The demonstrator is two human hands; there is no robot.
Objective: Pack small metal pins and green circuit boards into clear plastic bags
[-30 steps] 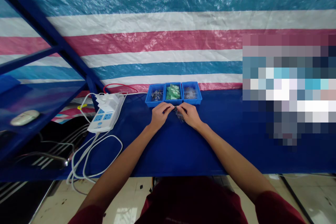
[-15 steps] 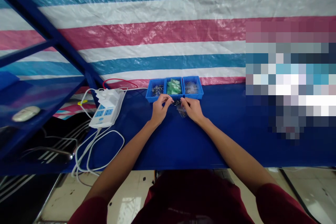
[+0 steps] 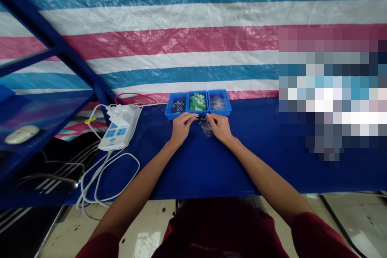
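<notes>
My left hand (image 3: 181,127) is at the front of the blue bins, its thumb and fingers pinched together; what they hold, if anything, is too small to name. Facing it, my right hand (image 3: 221,126) is also closed in a pinch, with its contents hidden. Between the fingertips lies a small group of thin dark and silvery pieces (image 3: 200,120). A clear plastic bag (image 3: 207,130) rests on the table just below them, beside my right hand. Behind the hands, the left bin (image 3: 171,116) contains small metallic pieces (image 3: 179,106).
The middle bin (image 3: 198,111) holds green packets (image 3: 198,101), and the right bin (image 3: 224,111) holds clear bags (image 3: 217,102). A white power strip (image 3: 117,133) with looped cables (image 3: 98,181) sits left on the blue table (image 3: 208,169). A striped sheet hangs behind.
The view has shifted slightly, moving everything a little left. My left fingers have come closer together near the small pieces; my right hand stays close to the bag.
</notes>
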